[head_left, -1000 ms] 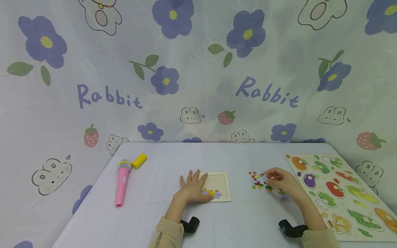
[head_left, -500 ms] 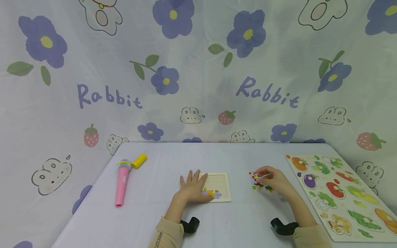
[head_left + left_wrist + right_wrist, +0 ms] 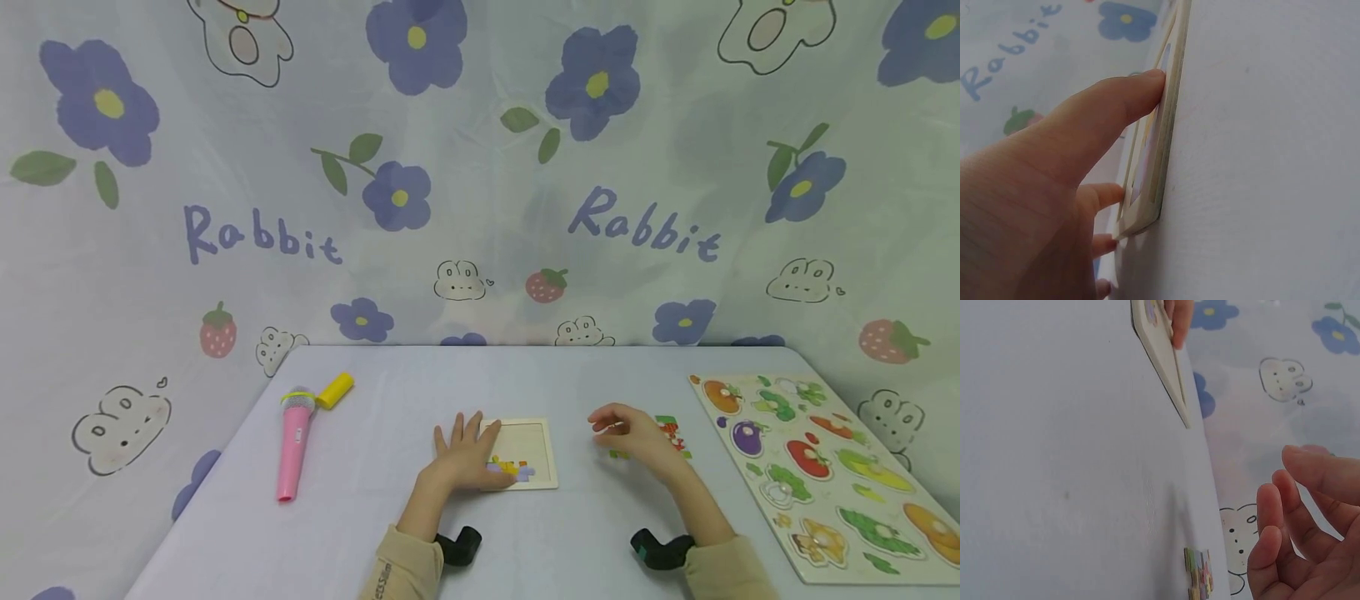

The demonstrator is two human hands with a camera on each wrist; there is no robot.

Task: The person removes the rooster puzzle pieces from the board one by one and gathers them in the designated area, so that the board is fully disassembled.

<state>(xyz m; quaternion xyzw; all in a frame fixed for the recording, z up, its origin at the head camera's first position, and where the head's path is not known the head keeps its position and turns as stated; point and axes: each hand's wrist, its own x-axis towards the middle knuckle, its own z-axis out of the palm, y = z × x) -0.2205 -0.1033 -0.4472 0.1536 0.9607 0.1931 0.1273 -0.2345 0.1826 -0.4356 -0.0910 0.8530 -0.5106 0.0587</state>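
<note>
My left hand lies spread over the left side of a wooden puzzle tray, thumb resting on its near edge. Some yellow and purple jigsaw pieces sit along the near side inside the tray. In the left wrist view, the thumb presses the tray's rim. Right of the tray, my right hand hovers over loose jigsaw pieces, covering part of them. Its fingers are loosely bent, and nothing shows between them and the thumb in the right wrist view.
A pink toy microphone lies on the left of the white table, beside a yellow cylinder. On the right is a large vegetable knob-puzzle board. A patterned cloth hangs behind the table.
My right hand has moved left across the loose pieces, uncovering red and green ones on their right side and covering those on the left. My left hand stays on the tray.
</note>
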